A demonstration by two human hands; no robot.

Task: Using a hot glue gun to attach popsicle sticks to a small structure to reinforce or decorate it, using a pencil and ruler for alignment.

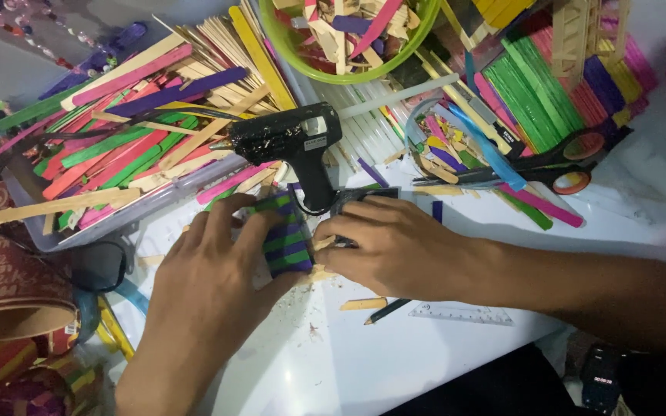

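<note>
Pressing the green-and-purple stick panel (287, 235) flat on the white desk (364, 362), the left hand (210, 270) clamps its near-left edge; the right hand (395, 246) grips its right edge; even pressure seems best.

A small panel of alternating green and purple sticks (287, 237) lies flat.

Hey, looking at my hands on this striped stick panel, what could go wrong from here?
1. The glue gun lies just behind the striped panel; its nozzle may be hot, and the left hand could brush it.
2. The right hand presses at the panel's edge, so fresh glue might stick to the fingers.
3. The scissors sit among loose sticks and could be knocked.
</note>
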